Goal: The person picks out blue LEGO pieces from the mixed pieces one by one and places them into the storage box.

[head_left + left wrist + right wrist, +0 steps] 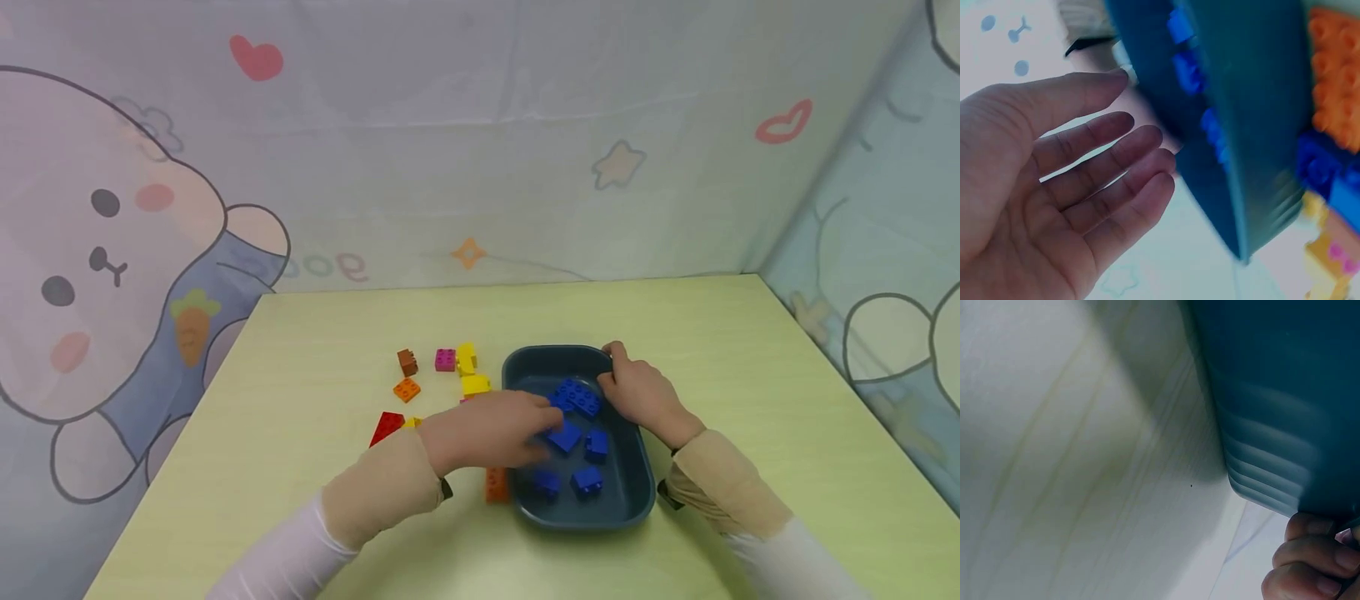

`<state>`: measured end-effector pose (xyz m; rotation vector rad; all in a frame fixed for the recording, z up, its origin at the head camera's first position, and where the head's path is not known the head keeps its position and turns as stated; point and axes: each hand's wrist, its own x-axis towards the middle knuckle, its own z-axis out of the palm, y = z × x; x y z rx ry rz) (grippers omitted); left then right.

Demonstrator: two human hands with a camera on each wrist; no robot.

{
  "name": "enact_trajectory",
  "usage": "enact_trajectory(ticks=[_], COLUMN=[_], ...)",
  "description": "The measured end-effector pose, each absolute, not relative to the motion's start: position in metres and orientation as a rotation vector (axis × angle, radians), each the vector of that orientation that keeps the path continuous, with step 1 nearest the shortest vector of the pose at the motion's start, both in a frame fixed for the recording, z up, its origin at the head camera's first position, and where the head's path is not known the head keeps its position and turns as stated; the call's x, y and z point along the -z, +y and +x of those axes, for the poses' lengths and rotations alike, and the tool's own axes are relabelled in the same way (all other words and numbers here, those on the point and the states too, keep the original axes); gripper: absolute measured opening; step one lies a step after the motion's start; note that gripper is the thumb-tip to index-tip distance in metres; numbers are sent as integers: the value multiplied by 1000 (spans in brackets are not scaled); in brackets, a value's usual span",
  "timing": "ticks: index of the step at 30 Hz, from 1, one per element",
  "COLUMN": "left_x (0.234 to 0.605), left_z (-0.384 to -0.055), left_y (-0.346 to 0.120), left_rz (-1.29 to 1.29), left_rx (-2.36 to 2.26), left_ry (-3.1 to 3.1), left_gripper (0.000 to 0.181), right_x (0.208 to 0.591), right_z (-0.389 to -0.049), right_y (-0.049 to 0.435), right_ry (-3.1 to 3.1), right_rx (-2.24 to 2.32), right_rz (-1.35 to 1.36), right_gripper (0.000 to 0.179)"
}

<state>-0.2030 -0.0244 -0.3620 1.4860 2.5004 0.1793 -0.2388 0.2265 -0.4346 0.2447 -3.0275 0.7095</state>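
A dark blue-grey plastic bin (643,492) stands on the table with several blue toy building bricks (587,481) lying in it. My left hand (483,429) reaches over its left rim, above those bricks. In the left wrist view the fingers of that hand (1054,187) are loosely extended, with nothing between them. At the bin's far right corner my right hand (647,396) grips the rim. Curled fingers (1304,556) show against the bin's outer wall (1266,375) in the right wrist view.
Left of the bin lie an orange brick (497,485), yellow bricks (467,359), a magenta brick (446,360), a brown one (407,362), a smaller orange one (407,389) and a red one (387,427). Blue bricks (1319,165) outside the bin appear in the left wrist view.
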Motion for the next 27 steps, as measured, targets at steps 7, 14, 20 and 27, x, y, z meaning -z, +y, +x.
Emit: enact_trajectory(ticks=[7, 14, 20, 27], left_x=[346, 349, 355, 376], left_z=[-209, -213, -218, -225], left_y=[-36, -51, -63, -75], left_rz=[1429, 1391, 1279, 1184], left_rx=[-231, -211, -253, -296], left_ry=[2559, 2603, 2625, 2607], left_gripper=[27, 28, 29, 22], right_x=[434, 436, 436, 437], right_z=[-239, -239, -239, -240], right_y=[226, 228, 229, 230], right_ry=[-3023, -3018, -3013, -3017], right_rx=[-720, -726, -732, -716], right_rz=[258, 272, 275, 266], right_gripper=[40, 40, 41, 40])
